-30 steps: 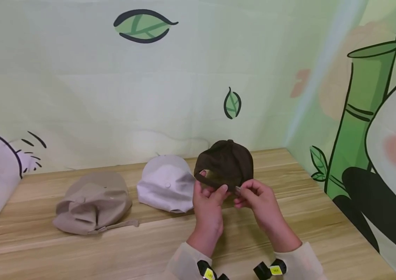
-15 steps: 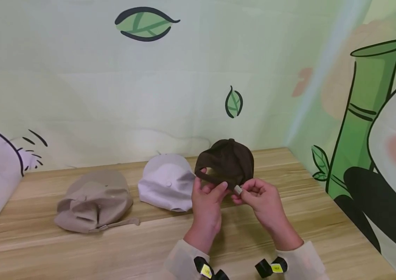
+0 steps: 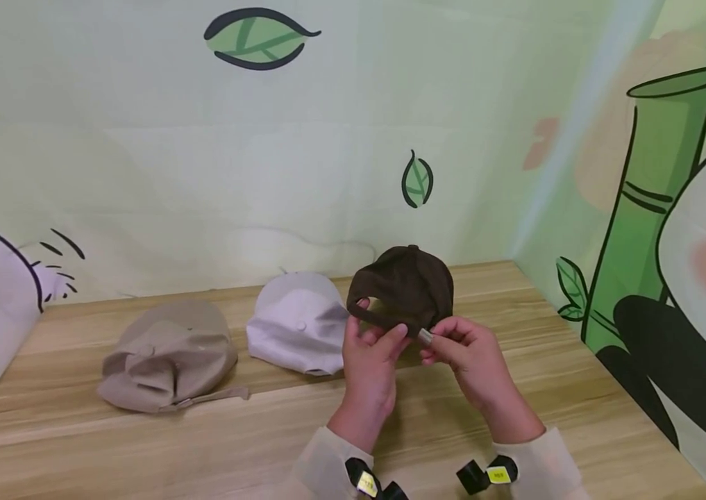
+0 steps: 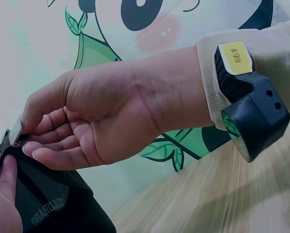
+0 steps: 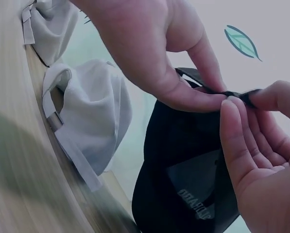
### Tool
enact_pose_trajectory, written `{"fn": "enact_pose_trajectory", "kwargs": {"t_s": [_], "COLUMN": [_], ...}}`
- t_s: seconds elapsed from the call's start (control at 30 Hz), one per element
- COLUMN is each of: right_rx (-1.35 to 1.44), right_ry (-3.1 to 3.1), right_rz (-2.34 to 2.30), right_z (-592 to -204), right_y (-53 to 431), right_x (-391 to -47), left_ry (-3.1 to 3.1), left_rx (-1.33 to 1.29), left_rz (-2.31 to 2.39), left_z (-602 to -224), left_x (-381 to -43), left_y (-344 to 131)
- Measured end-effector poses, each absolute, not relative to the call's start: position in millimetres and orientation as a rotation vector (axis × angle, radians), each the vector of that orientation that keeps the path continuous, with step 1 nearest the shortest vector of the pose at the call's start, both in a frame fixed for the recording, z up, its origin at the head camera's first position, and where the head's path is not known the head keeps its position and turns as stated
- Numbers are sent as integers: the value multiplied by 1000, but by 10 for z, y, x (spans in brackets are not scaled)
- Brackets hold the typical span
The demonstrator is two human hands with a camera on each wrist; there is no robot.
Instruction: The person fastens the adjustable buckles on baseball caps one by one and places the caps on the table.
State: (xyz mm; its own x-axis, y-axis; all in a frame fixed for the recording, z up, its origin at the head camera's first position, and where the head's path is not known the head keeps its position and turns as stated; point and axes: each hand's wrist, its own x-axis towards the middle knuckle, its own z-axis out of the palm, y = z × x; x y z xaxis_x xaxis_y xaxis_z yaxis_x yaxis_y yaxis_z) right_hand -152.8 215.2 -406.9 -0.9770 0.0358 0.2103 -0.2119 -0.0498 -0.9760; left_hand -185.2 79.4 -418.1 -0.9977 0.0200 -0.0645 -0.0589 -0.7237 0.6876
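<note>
A dark brown baseball cap [image 3: 412, 285] is held up with its back opening and strap facing me. My left hand [image 3: 370, 368] grips the strap from below, thumb on top and a fingertip showing through the opening. At the strap's right part my right hand [image 3: 468, 354] pinches a small metal buckle [image 3: 425, 337] between thumb and finger. In the right wrist view, both hands' fingertips meet at the strap, and faint lettering shows inside the dark cap [image 5: 183, 170]. The left wrist view has the metal buckle [image 4: 16, 130] at my right hand's [image 4: 101, 111] thumb tip.
Left of the brown cap, a white cap [image 3: 299, 323] sits on the wooden table [image 3: 253, 451]. Farther left lies a beige cap [image 3: 171, 354] with its strap end trailing out. A printed cloth backdrop [image 3: 159, 187] stands behind the table and along its right side.
The brown cap's back opening shows wider than a second ago. The buckle has turned, its metal face coming into view in my right hand's pinch. Both hands stay nearly in place.
</note>
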Motion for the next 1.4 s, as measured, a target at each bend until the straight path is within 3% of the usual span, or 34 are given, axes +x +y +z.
{"fn": "enact_pose_trajectory", "kwargs": {"t_s": [0.37,0.9,1.4], "right_rx": [104,293,231], "right_ry": [-1963,-1902,-1870], "right_rz": [2127,2303,2229], "right_z": [-4070,-4118,-4061], "right_y": [2093,2118,2091], "right_x": [-1531,-1558,-1564], "left_ry": [1135,1142,1002], "left_rx": [-68,-80,-116], "left_rz": [2871,2871,2922], "left_z": [-4158,-4152,-4096], "left_x": [-1848,-1842,-1855], "left_y": [755,740,715]}}
